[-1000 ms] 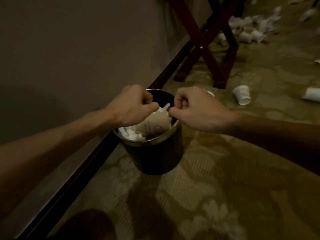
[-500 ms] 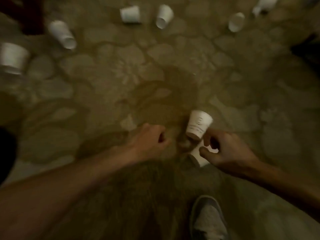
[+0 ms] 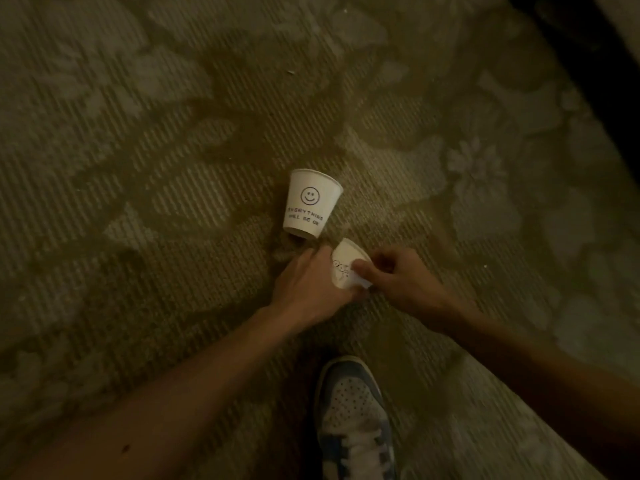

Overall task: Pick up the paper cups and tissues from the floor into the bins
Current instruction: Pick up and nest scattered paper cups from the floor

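Observation:
A white paper cup point(image 3: 310, 202) with a smiley face and printed words lies on its side on the patterned carpet point(image 3: 173, 150), just beyond my hands. A second white paper cup point(image 3: 346, 263) lies close below it, between my two hands. My left hand point(image 3: 308, 285) touches that second cup from the left, fingers bent around its side. My right hand point(image 3: 398, 278) pinches the same cup from the right with thumb and fingers. No bin and no tissue is in view.
My shoe point(image 3: 353, 417), white and blue, stands on the carpet just below the hands. A dark strip point(image 3: 595, 64) runs along the top right corner.
One second ago both hands were over a dark bin by the wall. The view then swung to the floor, and both hands have closed in on the lower cup.

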### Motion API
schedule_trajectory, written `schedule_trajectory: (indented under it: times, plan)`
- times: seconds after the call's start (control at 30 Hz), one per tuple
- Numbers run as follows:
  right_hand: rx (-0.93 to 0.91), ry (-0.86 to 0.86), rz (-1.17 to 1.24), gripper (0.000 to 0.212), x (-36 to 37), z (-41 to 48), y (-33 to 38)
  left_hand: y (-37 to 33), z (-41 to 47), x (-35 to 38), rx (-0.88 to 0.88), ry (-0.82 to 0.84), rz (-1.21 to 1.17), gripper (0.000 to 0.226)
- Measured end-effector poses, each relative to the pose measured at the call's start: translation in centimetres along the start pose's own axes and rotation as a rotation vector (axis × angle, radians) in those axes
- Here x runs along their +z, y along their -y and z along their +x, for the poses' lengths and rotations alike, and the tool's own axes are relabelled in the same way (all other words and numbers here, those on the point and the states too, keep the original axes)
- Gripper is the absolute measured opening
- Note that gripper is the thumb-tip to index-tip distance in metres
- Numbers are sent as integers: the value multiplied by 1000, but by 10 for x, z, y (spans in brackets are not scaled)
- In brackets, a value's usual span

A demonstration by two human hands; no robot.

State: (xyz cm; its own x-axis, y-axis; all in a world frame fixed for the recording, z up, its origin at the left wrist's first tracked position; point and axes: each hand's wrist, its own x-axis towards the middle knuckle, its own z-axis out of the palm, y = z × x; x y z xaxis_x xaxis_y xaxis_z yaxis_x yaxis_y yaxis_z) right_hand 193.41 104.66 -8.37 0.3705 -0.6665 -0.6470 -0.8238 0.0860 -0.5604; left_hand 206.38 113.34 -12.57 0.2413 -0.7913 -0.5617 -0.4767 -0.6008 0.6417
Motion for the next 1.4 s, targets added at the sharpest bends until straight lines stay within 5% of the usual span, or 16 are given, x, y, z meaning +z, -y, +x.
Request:
schedule_trajectory:
  times: [0.33, 0.4, 0.57, 0.73, 0.9, 1.0, 1.17, 1.4]
  plan:
    - [-231, 219, 109, 15, 9, -13, 52, 14, -19, -42, 72, 11, -272, 72]
    - [-237, 199, 104, 27, 6, -8, 67, 20, -26, -59, 88, -19, -347, 73]
    - [-109, -219, 103, 68, 14, 33, 83, 35, -29, -101, 26, -201, -211, 70]
    - [12, -209, 107, 112, 33, 60, 89, 43, -31, -113, -1, -258, -244, 73]
    - [-96, -225, -98, 95, 48, 79, 86, 62, -39, -124, -19, -311, -245, 72]
    - [-309, -181, -182, 99, 58, 81, 88, 80, -50, -129, -44, -313, -289, 73]
    - [-532, 60, -258, 108, 91, 71, 120, 113, -76, -149, -144, -385, -272, 76]
    - [-684, 369, -113, 82, 139, 38, 217, 133, -153, -227, -227, -397, 47, 83]
